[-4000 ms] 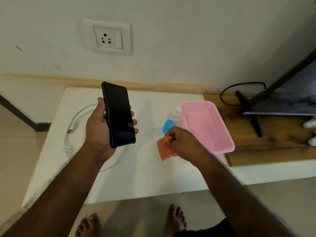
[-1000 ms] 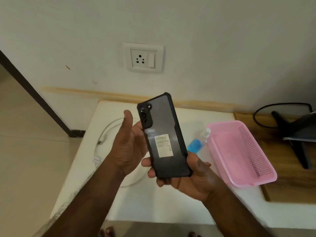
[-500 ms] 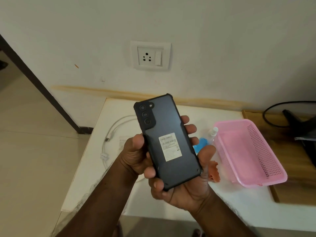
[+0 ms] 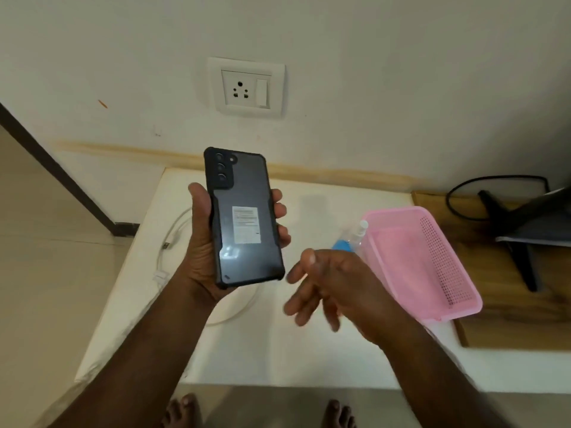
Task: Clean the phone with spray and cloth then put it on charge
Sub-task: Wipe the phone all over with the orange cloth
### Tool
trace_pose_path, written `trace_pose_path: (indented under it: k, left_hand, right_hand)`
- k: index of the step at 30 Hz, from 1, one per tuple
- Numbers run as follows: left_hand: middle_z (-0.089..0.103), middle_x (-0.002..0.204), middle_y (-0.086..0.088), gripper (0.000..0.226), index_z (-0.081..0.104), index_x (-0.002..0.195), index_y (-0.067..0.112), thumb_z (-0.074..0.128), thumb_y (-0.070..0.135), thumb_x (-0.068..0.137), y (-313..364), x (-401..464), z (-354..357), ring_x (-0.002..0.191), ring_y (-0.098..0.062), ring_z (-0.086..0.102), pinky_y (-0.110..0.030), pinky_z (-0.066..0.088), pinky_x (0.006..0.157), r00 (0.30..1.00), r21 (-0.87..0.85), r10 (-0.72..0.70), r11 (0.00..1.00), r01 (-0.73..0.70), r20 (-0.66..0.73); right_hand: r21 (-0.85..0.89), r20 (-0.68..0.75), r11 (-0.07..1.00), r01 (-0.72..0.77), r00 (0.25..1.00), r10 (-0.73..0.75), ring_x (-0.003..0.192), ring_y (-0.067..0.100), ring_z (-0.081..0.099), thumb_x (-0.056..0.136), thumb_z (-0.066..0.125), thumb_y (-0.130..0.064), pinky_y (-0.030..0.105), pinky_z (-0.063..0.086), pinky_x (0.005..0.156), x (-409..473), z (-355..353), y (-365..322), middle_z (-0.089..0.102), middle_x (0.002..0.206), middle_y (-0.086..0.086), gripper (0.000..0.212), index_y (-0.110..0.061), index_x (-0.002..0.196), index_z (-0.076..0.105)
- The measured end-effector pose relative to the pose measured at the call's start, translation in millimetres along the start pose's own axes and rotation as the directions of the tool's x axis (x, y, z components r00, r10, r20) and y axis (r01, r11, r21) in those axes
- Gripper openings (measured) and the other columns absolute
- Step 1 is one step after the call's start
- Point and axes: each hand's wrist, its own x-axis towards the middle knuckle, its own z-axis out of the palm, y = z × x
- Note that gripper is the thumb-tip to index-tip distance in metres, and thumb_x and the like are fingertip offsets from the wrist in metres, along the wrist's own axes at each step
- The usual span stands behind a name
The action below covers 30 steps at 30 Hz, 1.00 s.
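Black-cased phone [image 4: 245,222], one, frame centre, back facing the camera: three camera lenses, one white label. Left hand [image 4: 204,251] grips it upright, thumb on the left edge, fingers wrapped round the right edge. Right hand [image 4: 327,284] lower right of the phone, apart from it, fingers spread, holding nothing. One spray bottle [image 4: 350,239] with blue liquid just beside one pink basket [image 4: 432,264], right of centre. One white cable [image 4: 173,239] coiled on the white table [image 4: 278,350]. One wall socket [image 4: 246,87], upper centre.
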Motion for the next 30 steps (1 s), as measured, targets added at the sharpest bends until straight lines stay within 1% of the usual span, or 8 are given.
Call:
trace_pose_path:
  k: [2,4,7,13,22,24,26,30]
  left_hand:
    - [0.064,0.106,-0.013,0.103,0.051,0.129,0.005,0.073,0.077,0.058,1,3,-6,0.084,-0.027,0.065,-0.043,0.054,0.086,1.0,-0.016,0.003,1.0,-0.004,-0.02]
    - [0.062,0.11,-0.013,0.099,0.051,0.13,0.007,0.066,0.08,0.064,-2,6,-10,0.088,-0.028,0.065,-0.044,0.054,0.089,0.999,-0.024,-0.023,0.999,0.022,-0.024]
    - [0.061,0.112,-0.013,0.1,0.053,0.131,0.008,0.065,0.081,0.064,-4,7,-12,0.09,-0.031,0.065,-0.044,0.055,0.087,0.997,0.02,-0.032,0.999,0.034,-0.07]
    - [0.057,0.118,-0.013,0.103,0.052,0.139,0.016,0.069,0.079,0.059,-11,8,-7,0.099,-0.033,0.06,-0.045,0.057,0.084,0.988,0.089,0.042,0.996,-0.029,-0.152]
    - [0.062,0.118,-0.012,0.098,0.063,0.13,0.019,0.073,0.079,0.053,-18,9,-7,0.095,-0.034,0.067,-0.048,0.058,0.085,0.985,0.156,0.009,0.988,0.018,-0.171]
    - [0.06,0.118,-0.014,0.105,0.057,0.136,0.015,0.073,0.078,0.054,-19,10,-7,0.099,-0.035,0.064,-0.048,0.057,0.086,0.981,0.173,0.01,0.985,0.024,-0.193]
    - [0.061,0.117,-0.015,0.111,0.053,0.14,0.013,0.073,0.079,0.054,-19,10,-9,0.101,-0.034,0.063,-0.047,0.057,0.086,0.972,0.191,0.017,0.981,0.028,-0.234]
    - [0.068,0.112,-0.014,0.098,0.058,0.135,0.02,0.07,0.08,0.059,-20,9,-18,0.094,-0.034,0.068,-0.047,0.057,0.084,0.964,0.201,0.016,0.979,0.04,-0.267]
  right_hand:
    - [-0.162,-0.343,0.98,0.117,0.924,-0.167,0.05,0.012,0.067,0.061,0.059,-0.088,0.026,0.047,0.043,-11,-13,-2,0.073,0.063,0.001,0.064,-0.027,0.077,0.07]
    - [-0.317,-0.602,0.933,0.173,0.723,-0.339,0.048,0.005,0.061,0.067,0.06,-0.082,0.017,0.048,0.046,-16,-26,3,0.068,0.06,-0.007,0.056,-0.027,0.074,0.067]
    - [-0.513,-0.746,0.85,-0.121,0.553,-0.372,0.078,0.002,0.062,0.069,0.067,-0.074,0.01,0.044,0.057,-9,-53,16,0.065,0.084,-0.023,0.046,-0.035,0.092,0.06]
    - [-0.595,-0.648,0.736,-0.323,0.734,-0.202,0.121,0.015,0.052,0.072,0.084,-0.048,0.04,0.051,0.099,25,-76,56,0.052,0.139,-0.007,0.082,-0.036,0.14,0.042]
    - [-0.659,-0.599,0.691,-0.296,0.763,-0.245,0.099,0.01,0.051,0.078,0.079,-0.047,0.031,0.041,0.097,40,-70,71,0.063,0.117,-0.007,0.054,-0.025,0.123,0.058]
    - [-0.644,-0.577,0.738,-0.201,0.761,-0.297,0.09,0.004,0.054,0.083,0.072,-0.051,0.014,0.042,0.084,33,-66,58,0.059,0.103,-0.018,0.043,-0.028,0.116,0.057]
    - [-0.503,-0.545,0.864,-0.005,0.778,-0.313,0.087,0.0,0.063,0.09,0.065,-0.046,0.002,0.047,0.069,27,-59,44,0.062,0.087,-0.021,0.021,-0.033,0.102,0.055]
    - [0.197,-0.332,0.955,0.222,0.932,-0.148,0.096,0.026,0.073,0.092,0.059,-0.031,0.041,0.059,0.088,25,-49,33,0.071,0.104,-0.004,0.027,-0.029,0.119,0.057]
